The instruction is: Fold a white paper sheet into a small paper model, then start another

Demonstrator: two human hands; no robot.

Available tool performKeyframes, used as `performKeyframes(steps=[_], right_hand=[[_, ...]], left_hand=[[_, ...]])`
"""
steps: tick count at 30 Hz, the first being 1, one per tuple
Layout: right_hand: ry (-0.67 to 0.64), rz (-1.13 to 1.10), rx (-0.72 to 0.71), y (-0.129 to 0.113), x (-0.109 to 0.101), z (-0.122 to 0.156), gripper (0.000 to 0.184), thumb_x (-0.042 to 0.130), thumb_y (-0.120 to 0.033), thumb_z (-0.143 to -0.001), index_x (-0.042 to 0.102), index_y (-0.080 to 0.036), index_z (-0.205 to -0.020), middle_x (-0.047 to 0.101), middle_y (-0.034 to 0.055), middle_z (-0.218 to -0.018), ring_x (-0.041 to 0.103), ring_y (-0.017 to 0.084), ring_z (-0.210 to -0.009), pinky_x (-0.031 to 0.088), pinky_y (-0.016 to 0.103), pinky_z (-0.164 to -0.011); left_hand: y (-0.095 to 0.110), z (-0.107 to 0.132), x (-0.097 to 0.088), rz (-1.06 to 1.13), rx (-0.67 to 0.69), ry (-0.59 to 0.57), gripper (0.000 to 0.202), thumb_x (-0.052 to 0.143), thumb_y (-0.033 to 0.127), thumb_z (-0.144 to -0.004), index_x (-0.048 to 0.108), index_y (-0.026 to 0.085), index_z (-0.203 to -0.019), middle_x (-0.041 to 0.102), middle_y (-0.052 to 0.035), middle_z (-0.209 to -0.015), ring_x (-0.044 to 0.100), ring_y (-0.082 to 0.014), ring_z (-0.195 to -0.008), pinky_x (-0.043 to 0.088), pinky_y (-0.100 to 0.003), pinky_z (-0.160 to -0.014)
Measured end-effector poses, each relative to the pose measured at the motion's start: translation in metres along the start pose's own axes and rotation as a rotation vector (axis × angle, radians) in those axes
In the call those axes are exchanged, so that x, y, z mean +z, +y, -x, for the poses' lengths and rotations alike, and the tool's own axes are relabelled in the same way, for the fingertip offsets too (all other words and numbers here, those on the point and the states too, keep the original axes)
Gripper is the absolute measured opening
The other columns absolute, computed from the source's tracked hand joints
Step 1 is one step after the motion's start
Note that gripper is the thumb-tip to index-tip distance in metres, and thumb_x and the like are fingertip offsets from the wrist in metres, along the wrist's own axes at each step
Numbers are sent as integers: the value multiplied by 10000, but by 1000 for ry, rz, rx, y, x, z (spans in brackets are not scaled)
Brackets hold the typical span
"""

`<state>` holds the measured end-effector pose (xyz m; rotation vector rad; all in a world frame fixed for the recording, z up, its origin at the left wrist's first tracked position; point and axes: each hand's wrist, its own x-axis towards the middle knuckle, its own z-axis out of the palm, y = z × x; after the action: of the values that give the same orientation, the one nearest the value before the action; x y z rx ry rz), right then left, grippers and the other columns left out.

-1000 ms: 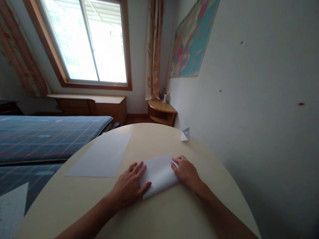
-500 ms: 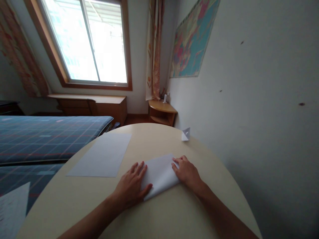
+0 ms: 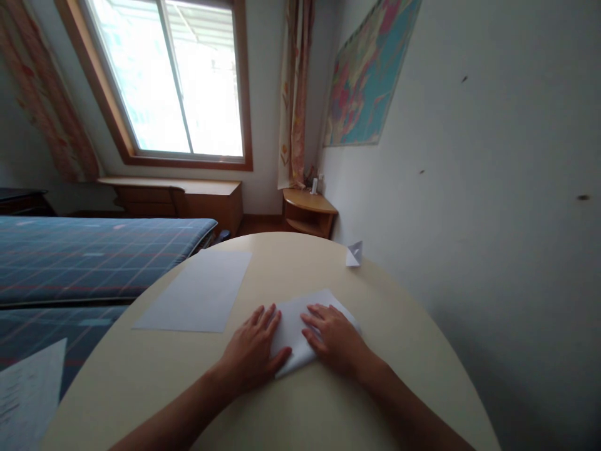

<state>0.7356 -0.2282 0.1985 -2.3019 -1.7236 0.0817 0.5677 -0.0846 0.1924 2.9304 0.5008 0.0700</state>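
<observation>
A folded sheet of white paper (image 3: 293, 321) lies at a slant on the round cream table (image 3: 300, 413). My left hand (image 3: 256, 344) rests flat on its left end, fingers spread and thumb along the near edge. Over the paper's right half lies my right hand (image 3: 334, 338), palm down with the fingers stretched toward the left. Both hands press on the paper without grasping it, and they hide parts of both ends.
A flat white sheet (image 3: 197, 294) lies at the table's left. A small folded paper piece (image 3: 354, 254) stands near the far right edge. A plaid mattress (image 3: 94, 257) is on the left, with a written page (image 3: 32, 388) near it. The wall (image 3: 516, 263) runs along the right.
My right hand has slid left from the paper's right end to nearer its middle, its fingers now flatter. My left hand stays in place on the paper. The whole view has shifted slightly.
</observation>
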Motion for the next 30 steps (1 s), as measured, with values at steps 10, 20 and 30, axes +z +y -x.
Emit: performKeyframes(steps=[10,20,30], right_hand=[[-142,-26,-7,-2,5,2,472,362,-446,-996,403,-350,-1456,319,47,-1558,231,299,-1442,174,531,-1157],[-177,-44,16,-2,8,5,541,394,-499,-972,337,-347,-1488,241,37,-1589,140,298,-1466,96,522,-1177],[-163,2,43,-7,8,5,549,414,-460,-959,365,-301,-1482,242,60,-1587,146,308,-1464,113,551,-1169]], left_hand=[[-2,0,3,-10,8,-10,765,386,618,-913,359,104,-1479,312,-163,-1552,279,-357,-1422,267,-472,-1155],[-4,-1,10,-55,12,-12,797,298,656,-926,320,98,-1494,262,-175,-1568,236,-368,-1437,236,-494,-1156],[-1,1,6,-51,6,-19,790,317,633,-928,319,79,-1491,256,-181,-1566,225,-368,-1440,235,-499,-1157]])
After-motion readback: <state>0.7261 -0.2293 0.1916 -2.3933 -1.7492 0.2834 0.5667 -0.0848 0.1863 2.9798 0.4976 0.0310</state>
